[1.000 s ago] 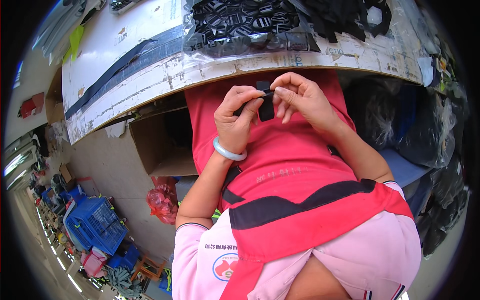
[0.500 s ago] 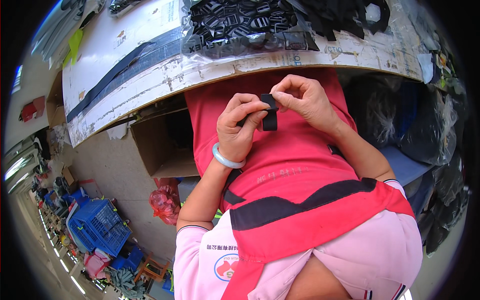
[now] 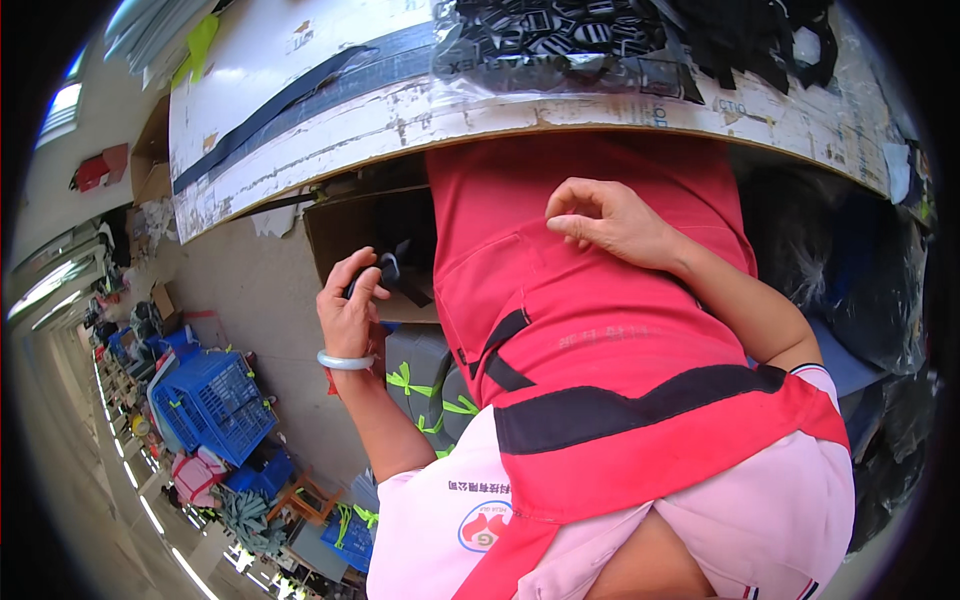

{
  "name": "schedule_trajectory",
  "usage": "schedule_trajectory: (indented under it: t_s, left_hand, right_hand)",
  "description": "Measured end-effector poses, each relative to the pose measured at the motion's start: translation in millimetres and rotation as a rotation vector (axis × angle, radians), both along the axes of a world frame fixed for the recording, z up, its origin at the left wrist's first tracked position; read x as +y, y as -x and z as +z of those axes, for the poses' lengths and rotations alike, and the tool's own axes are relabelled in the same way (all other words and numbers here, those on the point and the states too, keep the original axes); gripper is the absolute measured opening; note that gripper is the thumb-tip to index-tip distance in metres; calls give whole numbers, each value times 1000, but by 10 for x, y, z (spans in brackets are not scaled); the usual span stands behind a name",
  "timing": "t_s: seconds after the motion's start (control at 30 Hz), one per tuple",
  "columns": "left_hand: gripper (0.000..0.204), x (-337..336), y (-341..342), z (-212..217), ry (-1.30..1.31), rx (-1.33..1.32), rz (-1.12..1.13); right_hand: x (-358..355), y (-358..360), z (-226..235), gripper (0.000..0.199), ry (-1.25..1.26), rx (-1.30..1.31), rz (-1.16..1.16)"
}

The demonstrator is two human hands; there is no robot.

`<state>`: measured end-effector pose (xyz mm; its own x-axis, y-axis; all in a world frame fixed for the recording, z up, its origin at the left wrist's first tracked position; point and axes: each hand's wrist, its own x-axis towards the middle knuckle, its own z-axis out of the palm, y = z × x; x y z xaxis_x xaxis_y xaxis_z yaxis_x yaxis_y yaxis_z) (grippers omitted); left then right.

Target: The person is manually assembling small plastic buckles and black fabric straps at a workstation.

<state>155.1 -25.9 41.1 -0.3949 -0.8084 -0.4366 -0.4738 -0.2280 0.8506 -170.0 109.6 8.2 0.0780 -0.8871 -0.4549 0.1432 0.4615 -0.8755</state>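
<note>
Left hand (image 3: 347, 302): gripping a black strap (image 3: 410, 288) between thumb and fingers
Black strap: in that hand, in front of an open cardboard box (image 3: 327, 238) below the worktop (image 3: 285, 62)
Right hand (image 3: 610, 222): half-curled over the red apron (image 3: 610, 285); cannot tell whether closed
Buckles (image 3: 580, 30): black, in a clear plastic bag (image 3: 580, 78) on the worktop

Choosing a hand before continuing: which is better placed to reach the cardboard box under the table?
Probably the left hand: it appears close to the cardboard box, holding a dark strap. The right hand is farther off, over the red apron.
</note>
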Motion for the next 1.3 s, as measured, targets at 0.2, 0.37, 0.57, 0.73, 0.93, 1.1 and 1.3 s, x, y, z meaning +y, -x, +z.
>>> schedule_trajectory:
  t_s: [0.2, 0.37, 0.57, 0.73, 0.93, 1.1, 1.3]
  left_hand:
    - [51, 252, 630, -255, -322, 588, -65]
    - [57, 504, 1348, -316, -445, 707, -301]
    - [48, 403, 1474, -501, -607, 738, -194]
    - [29, 473, 1669, -483, -68, 608, -369]
    - [9, 498, 1852, -493, -395, 686, -114]
    - [10, 489, 1831, -593, -543, 567, -173]
    - [10, 549, 1946, -616, -571, 489, -264]
  right_hand:
    - [-60, -154, -49, 16, 185, 102, 69]
    - [-93, -100, -58, 17, 88, -24, 64]
    - [52, 186, -63, 19, -47, -215, -166]
    - [149, 202, -349, 28, -95, -510, -50]
    - [102, 816, 120, 22, 288, 528, -198]
    - [-120, 2234, 355, 17, 707, 1524, -491]
    - [35, 3481, -153, 24, 310, 1882, -847]
